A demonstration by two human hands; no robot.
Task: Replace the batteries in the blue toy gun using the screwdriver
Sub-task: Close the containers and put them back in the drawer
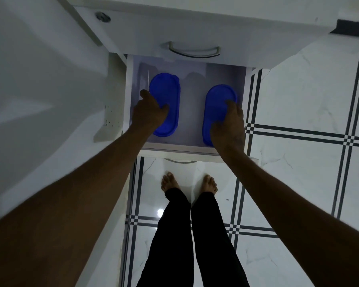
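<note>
The person has two bare arms with no sleeves on them that show. The left hand (148, 114) and the right hand (229, 126) wear no gloves, rings or watch. The legs are in long black pants (195, 235) (they go down to the ankles). The two feet (170, 182) are bare, with no socks or shoes.

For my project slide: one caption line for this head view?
Both hands, left hand and right hand, grip two blue oval lidded boxes in an open white drawer.
</note>
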